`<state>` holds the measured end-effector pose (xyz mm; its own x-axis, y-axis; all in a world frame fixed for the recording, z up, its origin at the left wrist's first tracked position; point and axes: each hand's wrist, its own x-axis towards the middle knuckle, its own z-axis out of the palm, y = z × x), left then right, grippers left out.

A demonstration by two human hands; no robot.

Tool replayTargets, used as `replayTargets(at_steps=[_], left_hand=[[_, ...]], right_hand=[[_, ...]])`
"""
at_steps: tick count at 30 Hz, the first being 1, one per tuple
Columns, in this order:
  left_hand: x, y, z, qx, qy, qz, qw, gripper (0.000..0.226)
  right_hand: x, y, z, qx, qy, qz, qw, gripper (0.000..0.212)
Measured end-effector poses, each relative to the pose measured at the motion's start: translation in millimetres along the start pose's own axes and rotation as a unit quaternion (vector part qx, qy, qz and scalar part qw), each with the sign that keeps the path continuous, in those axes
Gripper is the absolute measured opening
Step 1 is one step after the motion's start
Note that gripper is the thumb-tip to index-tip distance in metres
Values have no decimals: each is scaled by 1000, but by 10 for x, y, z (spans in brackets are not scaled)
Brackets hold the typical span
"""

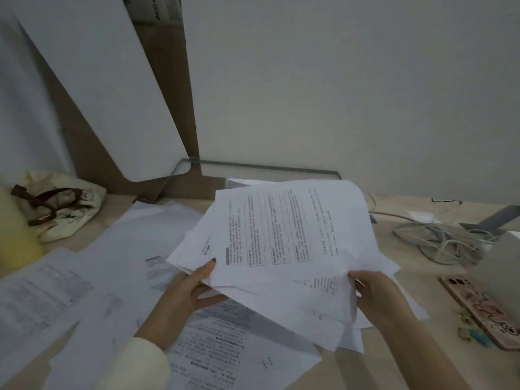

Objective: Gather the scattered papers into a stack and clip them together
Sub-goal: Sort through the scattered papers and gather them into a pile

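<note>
A loose, fanned bundle of printed white papers [284, 235] is held up over the desk. My left hand [191, 291] grips its near left edge, thumb on top and fingers under. My right hand [377, 296] pinches its near right edge. More printed sheets lie flat and scattered on the wooden desk: one under the bundle at the front [213, 344], others spread to the left [84, 277]. Small clips [472, 334] lie by the phone at the right; they are blurred.
A pink-cased phone [484, 308] lies at the right edge. A tangle of grey cables [439, 240] sits behind it. A cream cloth bag [59, 206] and a yellow object [14, 235] stand at the left. A white board [92, 80] leans on the wall.
</note>
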<state>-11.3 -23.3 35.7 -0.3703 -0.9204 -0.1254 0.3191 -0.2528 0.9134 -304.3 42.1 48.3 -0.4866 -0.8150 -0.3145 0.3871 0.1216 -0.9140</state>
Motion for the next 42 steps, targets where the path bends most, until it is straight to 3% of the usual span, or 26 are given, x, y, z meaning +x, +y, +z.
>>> replayTargets(at_steps=[3, 6, 10, 14, 19, 21, 23, 27, 32, 36, 42], left_hand=[[23, -290, 71, 28, 63, -28, 997, 37], [76, -465, 35, 28, 106, -31, 994, 30], [81, -228, -126, 64, 79, -3, 995, 32], [35, 207, -225, 134, -20, 7, 991, 83], [-52, 570, -226, 170, -76, 24, 982, 84], [-88, 599, -221, 171, -74, 34, 982, 72], [-97, 570, -221, 140, -30, 30, 989, 46], [-87, 375, -221, 116, 24, 22, 993, 26], [-50, 62, -221, 116, 29, -2, 993, 30], [-34, -9, -290, 94, 67, 20, 993, 34], [-38, -135, -216, 105, 38, 30, 993, 28]], right_hand=[[-83, 368, 16, 7, -4, 55, 998, 29], [-226, 547, -70, -35, -25, 78, 996, 12], [-179, 311, -243, -208, 116, -82, 968, 57], [-62, -124, 84, -340, -86, -146, 925, 79], [204, -376, 490, -365, -254, -86, 892, 125], [209, -370, 532, -359, -322, -49, 875, 111], [168, -326, 526, -336, -334, -51, 879, 82], [113, -203, 446, -339, -211, -144, 905, 15], [78, 92, 260, -370, -107, -193, 902, 30], [45, 127, 110, -351, -23, -209, 912, 28], [-86, 142, 188, -344, -60, -198, 916, 24]])
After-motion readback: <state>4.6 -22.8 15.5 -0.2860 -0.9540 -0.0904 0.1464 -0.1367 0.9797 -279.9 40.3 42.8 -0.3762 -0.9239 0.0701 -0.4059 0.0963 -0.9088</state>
